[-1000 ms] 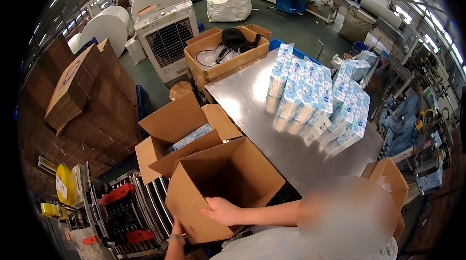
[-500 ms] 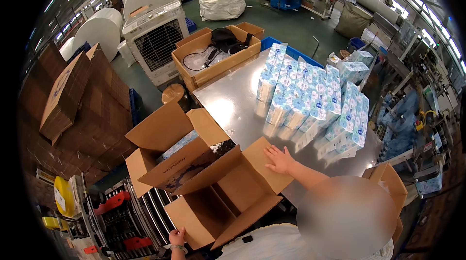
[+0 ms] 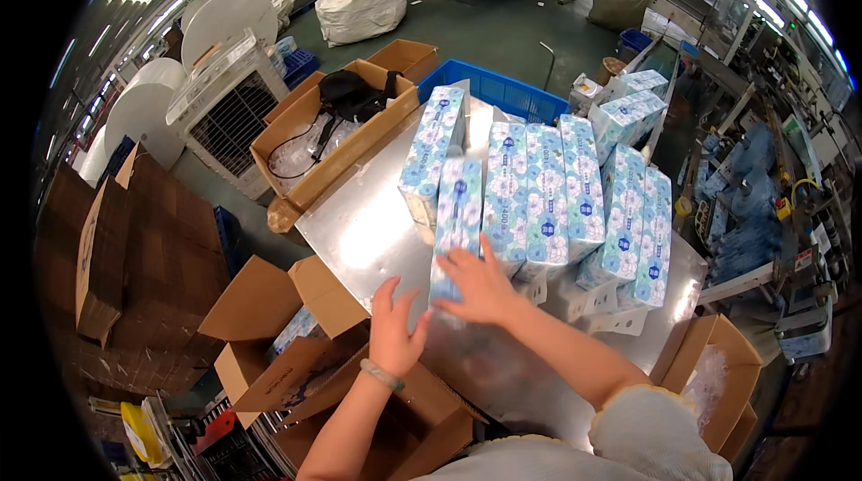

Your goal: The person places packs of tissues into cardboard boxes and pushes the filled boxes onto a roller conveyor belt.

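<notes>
Blue-and-white flowered tissue packs (image 3: 545,198) stand in a row on a metal table (image 3: 359,211). One tissue pack (image 3: 458,216) sticks out toward me, slightly blurred. My right hand (image 3: 480,288) grips its near end, thumb and fingers around the corner. My left hand (image 3: 395,333), with a bracelet on its wrist, is raised with the fingers apart, just left of that pack and holding nothing. Below my left forearm lies an open cardboard box (image 3: 440,400), partly hidden by the arm. Another open carton (image 3: 256,301) beside it has flowered packs inside.
At the table's far left stands a cardboard box (image 3: 332,171) with a black bag and clear plastic. A blue crate (image 3: 512,90) is behind the packs. Stacked flat cartons (image 3: 162,274) rise at left, machinery (image 3: 763,202) at right. Another carton (image 3: 718,382) is near my right elbow.
Both hands have left the open box's flaps and moved up to the tissue packs. One pack has slid toward me out of the row. The view has shifted too.
</notes>
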The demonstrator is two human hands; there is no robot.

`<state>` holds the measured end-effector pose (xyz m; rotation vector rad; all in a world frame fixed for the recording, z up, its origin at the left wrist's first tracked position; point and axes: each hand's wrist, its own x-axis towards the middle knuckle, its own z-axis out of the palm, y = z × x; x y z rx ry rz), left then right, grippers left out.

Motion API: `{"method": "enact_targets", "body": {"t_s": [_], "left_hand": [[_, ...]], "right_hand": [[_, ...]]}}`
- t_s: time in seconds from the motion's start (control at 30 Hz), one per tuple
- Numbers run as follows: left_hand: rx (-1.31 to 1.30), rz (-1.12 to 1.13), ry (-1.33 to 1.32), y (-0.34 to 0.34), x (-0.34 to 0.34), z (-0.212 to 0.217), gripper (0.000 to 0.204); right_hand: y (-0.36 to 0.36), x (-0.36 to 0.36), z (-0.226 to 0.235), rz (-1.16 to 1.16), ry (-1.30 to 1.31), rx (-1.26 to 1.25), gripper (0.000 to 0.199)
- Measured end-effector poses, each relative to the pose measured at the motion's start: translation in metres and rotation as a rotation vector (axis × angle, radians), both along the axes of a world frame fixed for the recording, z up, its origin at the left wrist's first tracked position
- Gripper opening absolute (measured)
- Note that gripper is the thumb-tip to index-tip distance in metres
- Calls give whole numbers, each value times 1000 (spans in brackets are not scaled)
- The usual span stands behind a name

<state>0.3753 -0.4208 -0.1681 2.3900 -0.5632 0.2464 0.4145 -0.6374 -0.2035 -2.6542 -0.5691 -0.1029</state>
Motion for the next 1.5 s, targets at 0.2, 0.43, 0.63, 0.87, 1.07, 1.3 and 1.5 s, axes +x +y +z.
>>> {"method": "enact_targets", "body": {"t_s": [0.2, 0.43, 0.63, 0.87, 1.07, 1.3, 1.5], "left_hand": [[569, 78, 246, -114, -9, -3, 116], [-808, 119, 855, -23, 43, -22, 103], [-1254, -67, 807, 92, -58, 89, 83], [-339, 145, 464, 218, -210, 45, 90], [512, -327, 603, 202, -257, -84, 87], [364, -603, 745, 187, -266, -199, 80], [89, -555, 1266, 172, -205, -66, 52]], "right_hand": [[-139, 54, -4, -369, -176, 16, 70], [-111, -2, -24, -478, -78, -21, 88], [-73, -171, 25, -492, 338, -146, 108], [-82, -168, 19, -838, 252, -122, 117], [98, -191, 199, 106, -273, 323, 96], [231, -196, -14, 849, 141, -194, 96], [254, -207, -229, 778, 696, 61, 56]]}}
